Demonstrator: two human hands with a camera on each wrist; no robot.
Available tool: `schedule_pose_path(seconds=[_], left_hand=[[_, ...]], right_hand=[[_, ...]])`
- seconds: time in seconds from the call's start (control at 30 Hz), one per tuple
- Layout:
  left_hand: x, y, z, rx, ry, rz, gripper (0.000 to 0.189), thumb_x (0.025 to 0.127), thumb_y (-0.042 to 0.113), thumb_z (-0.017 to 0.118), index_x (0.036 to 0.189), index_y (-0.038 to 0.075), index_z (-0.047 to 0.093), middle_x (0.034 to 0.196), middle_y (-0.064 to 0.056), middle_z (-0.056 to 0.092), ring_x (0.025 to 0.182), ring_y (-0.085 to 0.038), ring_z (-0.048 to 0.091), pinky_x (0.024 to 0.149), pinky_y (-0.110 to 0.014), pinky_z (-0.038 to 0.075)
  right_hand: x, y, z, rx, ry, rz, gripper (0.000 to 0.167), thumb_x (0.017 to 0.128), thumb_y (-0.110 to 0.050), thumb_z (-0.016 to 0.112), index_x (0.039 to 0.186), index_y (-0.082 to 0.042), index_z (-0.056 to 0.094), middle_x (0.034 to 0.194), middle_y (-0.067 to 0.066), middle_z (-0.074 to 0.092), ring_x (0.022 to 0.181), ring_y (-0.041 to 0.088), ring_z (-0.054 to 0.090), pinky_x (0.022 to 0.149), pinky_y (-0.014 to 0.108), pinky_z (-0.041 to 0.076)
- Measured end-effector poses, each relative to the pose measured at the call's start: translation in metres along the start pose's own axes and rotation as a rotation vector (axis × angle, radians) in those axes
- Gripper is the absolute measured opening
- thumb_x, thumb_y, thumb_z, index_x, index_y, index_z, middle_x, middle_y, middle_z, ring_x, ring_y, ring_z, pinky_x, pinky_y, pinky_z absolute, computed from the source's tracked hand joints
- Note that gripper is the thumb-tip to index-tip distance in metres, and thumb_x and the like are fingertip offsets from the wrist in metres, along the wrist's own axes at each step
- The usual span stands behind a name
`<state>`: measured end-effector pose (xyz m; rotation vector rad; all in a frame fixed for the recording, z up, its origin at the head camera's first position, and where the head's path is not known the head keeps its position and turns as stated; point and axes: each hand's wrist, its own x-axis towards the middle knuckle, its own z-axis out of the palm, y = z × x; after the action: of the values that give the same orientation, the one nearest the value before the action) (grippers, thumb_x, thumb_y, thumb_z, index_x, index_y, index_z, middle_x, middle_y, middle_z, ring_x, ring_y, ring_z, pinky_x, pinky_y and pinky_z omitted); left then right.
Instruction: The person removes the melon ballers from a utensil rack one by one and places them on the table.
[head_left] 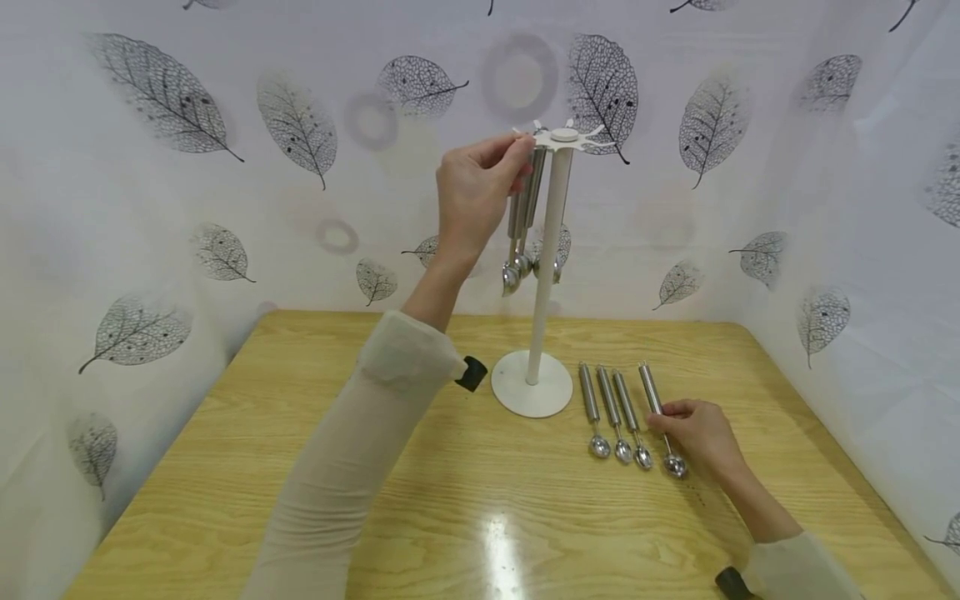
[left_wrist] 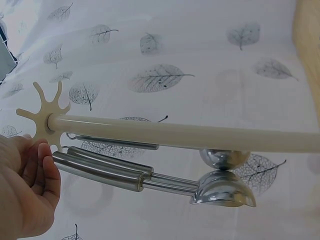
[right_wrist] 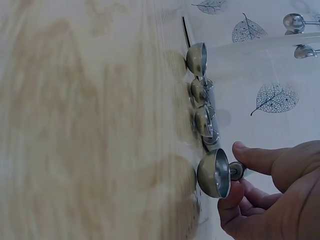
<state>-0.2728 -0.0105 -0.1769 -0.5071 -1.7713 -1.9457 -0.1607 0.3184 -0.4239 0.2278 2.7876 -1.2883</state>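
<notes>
A white stand (head_left: 551, 250) with a round base and a star-shaped top of hooks rises near the back of the table. Several steel scoops (head_left: 511, 279) hang from it, bowls down. My left hand (head_left: 480, 187) is up at the hooks and pinches the top end of the nearest hanging scoop's handle (left_wrist: 100, 171); its fingers partly hide that end. Low on the right, my right hand (head_left: 701, 433) holds the handle of a steel scoop (head_left: 673, 464) between thumb and fingers. In the right wrist view, this scoop's round bowl (right_wrist: 214, 173) is close to the tabletop.
Three more steel scoops (head_left: 622, 451) lie side by side on the wooden table (head_left: 420, 500), between the stand's base (head_left: 517, 400) and my right hand, bowls toward me. A leaf-patterned cloth (head_left: 300, 250) surrounds the table at the back and sides.
</notes>
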Motion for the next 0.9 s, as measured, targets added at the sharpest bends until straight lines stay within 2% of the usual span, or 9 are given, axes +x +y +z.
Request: schedule_pose_path(seconds=[0.23, 0.63, 0.9], left_hand=[[-0.0004, 0.0007, 0.0, 0.004, -0.002, 0.0, 0.019, 0.098, 0.013, 0.075, 0.109, -0.001, 0.079, 0.081, -0.009, 0.072, 0.068, -0.016, 0.065, 0.073, -0.025, 0.062], [-0.0001, 0.0019, 0.0, -0.002, -0.005, 0.0, 0.018, 0.097, 0.013, 0.075, 0.109, -0.001, 0.079, 0.081, -0.009, 0.073, 0.068, -0.016, 0.065, 0.072, -0.025, 0.062], [-0.0005, 0.0014, -0.0004, 0.007, -0.003, -0.002, 0.019, 0.098, 0.013, 0.075, 0.109, -0.001, 0.078, 0.082, -0.01, 0.073, 0.068, -0.016, 0.065, 0.072, -0.025, 0.061]], right_hand=[[0.0008, 0.0022, 0.004, -0.002, 0.002, 0.002, 0.048, 0.096, -0.021, 0.077, 0.117, 0.019, 0.062, 0.092, 0.015, 0.07, 0.073, 0.018, 0.062, 0.057, 0.025, 0.055], [0.0018, -0.0003, 0.0069, -0.049, 0.021, 0.01, 0.046, 0.096, -0.022, 0.077, 0.115, 0.018, 0.064, 0.087, 0.014, 0.071, 0.069, 0.017, 0.063, 0.055, 0.025, 0.054], [0.001, -0.0036, 0.0088, -0.114, 0.042, -0.019, 0.042, 0.094, -0.023, 0.079, 0.107, 0.015, 0.069, 0.088, 0.015, 0.072, 0.075, 0.021, 0.063, 0.058, 0.028, 0.052]])
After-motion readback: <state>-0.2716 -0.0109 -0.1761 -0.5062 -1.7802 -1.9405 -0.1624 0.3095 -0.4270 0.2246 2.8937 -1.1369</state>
